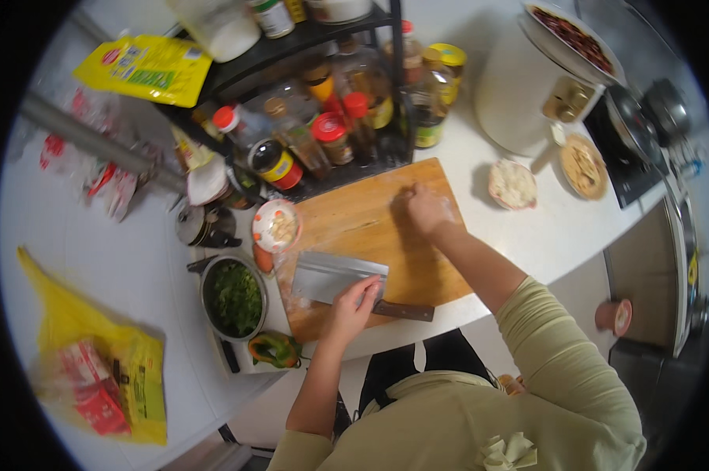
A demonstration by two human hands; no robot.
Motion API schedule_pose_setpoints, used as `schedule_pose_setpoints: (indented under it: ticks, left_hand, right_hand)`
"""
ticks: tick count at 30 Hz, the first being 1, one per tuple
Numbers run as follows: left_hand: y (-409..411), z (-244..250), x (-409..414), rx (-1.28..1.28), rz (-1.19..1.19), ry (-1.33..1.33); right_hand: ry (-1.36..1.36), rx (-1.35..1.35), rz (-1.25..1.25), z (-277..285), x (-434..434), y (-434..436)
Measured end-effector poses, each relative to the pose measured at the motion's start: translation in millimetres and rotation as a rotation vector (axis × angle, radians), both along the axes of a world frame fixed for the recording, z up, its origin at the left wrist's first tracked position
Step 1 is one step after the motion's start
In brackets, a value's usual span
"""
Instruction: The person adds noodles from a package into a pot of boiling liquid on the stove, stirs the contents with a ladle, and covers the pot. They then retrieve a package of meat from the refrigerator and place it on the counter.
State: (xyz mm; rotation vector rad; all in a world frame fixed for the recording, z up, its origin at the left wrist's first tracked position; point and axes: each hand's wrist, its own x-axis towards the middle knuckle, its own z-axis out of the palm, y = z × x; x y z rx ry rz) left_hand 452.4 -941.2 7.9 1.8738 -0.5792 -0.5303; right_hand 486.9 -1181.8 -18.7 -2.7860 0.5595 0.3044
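A wooden cutting board (360, 224) lies on the counter before me. On its near part rests a cleaver (325, 272), its brown handle pointing right toward the front edge. My left hand (354, 303) is over the cleaver's blade near the handle, thumb and forefinger slightly apart with nothing visible between them. I cannot tell whether it touches the metal. Toward the far right of the board is my right hand (428, 209), blurred, its fingers curled downward. Whatever may be in those fingers is hidden.
A patterned bowl of pale pieces (277, 226), a carrot (264, 258), a pot of greens (235, 299) and a cut pepper (275, 348) line the left. Behind stands a bottle rack (354, 171). Rightward are a white-filled bowl (512, 184) and a cooktop (625, 176).
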Motion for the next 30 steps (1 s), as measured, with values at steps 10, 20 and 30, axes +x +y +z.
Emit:
schedule_pose_setpoints:
  ticks: [10, 20, 30]
  left_hand:
    - [-88.2, -3.7, -13.2, -0.005, -0.361, -0.131]
    - [-205.3, -14.9, -52.8, 0.0, -0.414, -0.027]
    - [-267.5, -18.1, -223.8, 0.173, -0.603, 0.068]
  right_hand:
    - [-0.567, 0.744, -0.649, -29.2, -244.6, 44.0]
    - [-0.94, 1.237, -1.444, -12.8, -422.5, -0.3]
    - [-1.429, 1.269, -1.64, -59.9, -736.1, -179.5]
